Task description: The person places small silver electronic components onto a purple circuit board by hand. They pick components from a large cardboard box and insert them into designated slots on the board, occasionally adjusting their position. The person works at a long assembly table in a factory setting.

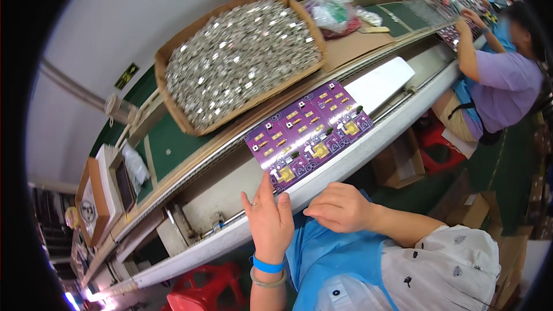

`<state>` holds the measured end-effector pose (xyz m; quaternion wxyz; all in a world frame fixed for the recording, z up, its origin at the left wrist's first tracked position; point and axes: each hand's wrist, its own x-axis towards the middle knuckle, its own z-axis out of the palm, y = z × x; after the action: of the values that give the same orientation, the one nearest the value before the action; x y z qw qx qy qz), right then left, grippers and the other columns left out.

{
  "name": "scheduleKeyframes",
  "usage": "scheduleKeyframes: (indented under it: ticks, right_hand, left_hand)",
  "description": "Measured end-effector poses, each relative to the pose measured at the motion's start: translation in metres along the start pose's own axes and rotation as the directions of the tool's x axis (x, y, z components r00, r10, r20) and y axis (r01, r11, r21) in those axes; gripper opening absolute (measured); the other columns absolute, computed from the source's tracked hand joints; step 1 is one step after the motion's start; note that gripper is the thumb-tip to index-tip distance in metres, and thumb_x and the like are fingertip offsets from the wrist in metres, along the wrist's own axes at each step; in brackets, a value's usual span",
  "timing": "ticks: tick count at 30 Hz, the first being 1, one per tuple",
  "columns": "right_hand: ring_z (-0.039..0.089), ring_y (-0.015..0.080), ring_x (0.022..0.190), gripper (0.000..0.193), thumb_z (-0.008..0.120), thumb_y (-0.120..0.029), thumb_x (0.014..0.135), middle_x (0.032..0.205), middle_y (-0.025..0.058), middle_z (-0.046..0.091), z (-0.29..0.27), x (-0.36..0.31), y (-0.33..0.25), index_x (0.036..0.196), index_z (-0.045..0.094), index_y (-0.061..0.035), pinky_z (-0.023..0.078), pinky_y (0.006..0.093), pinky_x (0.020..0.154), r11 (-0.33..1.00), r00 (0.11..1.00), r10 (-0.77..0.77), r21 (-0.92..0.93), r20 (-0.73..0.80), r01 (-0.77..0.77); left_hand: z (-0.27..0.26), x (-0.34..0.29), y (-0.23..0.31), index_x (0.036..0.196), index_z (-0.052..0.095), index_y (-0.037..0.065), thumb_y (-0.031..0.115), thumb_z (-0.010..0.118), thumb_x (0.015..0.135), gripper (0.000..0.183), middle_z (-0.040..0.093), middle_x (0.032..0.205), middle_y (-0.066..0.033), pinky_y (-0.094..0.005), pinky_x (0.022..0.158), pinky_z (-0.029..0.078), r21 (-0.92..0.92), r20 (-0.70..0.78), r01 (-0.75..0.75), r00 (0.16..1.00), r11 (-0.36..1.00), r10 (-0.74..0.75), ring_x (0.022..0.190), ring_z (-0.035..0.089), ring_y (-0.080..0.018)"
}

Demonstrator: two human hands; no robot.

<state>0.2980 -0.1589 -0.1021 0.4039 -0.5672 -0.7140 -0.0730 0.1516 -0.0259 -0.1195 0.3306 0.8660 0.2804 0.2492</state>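
A purple circuit board panel (305, 129) lies across the rails of the conveyor line in front of me. It carries yellow square parts, small white-and-black parts and dark green upright parts. My left hand (271, 222) has its fingers apart and holds nothing. Its fingertips are at the board's near left corner; whether they touch it I cannot tell. My right hand (340, 207) is closed in front of my body, right of the left hand and apart from the board. Its fingers are curled together, and what they hold, if anything, is hidden.
Beyond the board stands a large cardboard box (167, 101) full of small shiny metal parts (242, 52). A white board (383, 83) lies right of the panel. Plastic bags (331, 11) rest farther back. A co-worker in purple (507, 80) works at the far right. Red stools (207, 288) stand below.
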Motion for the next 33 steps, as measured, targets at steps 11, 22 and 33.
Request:
scheduleKeyframes:
  ticks: [11,22,33]
  right_hand:
    - [0.065,0.0275,0.082,0.024,0.073,0.0,0.075,0.092,0.0072,0.068,-0.088,-0.045,0.078,0.098,0.068,-0.0056,0.051,0.0388,0.075,0.929,0.908,0.146,-0.262,-0.393,-0.263]
    - [0.06,0.0211,0.112,0.029,0.075,-0.019,0.083,0.115,0.0021,0.067,-0.098,-0.091,0.131,0.111,0.069,-0.0155,0.04,0.0413,0.107,0.918,0.914,0.161,-0.284,-0.372,-0.278]
    - [0.059,0.0186,0.116,0.032,0.069,-0.019,0.087,0.12,0.0012,0.067,-0.095,-0.101,0.143,0.119,0.068,-0.0158,0.033,0.0383,0.114,0.946,0.847,0.166,-0.162,-0.504,-0.282]
  left_hand:
    - [0.079,0.112,0.092,0.12,0.057,-0.002,0.016,0.052,0.097,0.03,0.066,0.116,-0.0249,-0.0431,0.095,0.049,-0.343,0.393,-0.096,0.889,0.934,0.236,0.111,0.062,-0.0405]
    - [0.217,0.232,0.183,0.121,0.059,-0.002,0.014,0.05,0.093,0.033,0.065,0.118,-0.0249,-0.0439,0.099,0.048,-0.361,0.572,-0.214,0.718,0.908,0.397,0.112,0.062,-0.04]
    - [0.328,0.291,0.248,0.134,0.053,0.002,0.019,0.052,0.096,0.042,0.061,0.131,-0.0223,-0.0393,0.107,0.042,-0.439,0.668,-0.059,0.646,0.897,0.369,0.124,0.057,-0.0365]
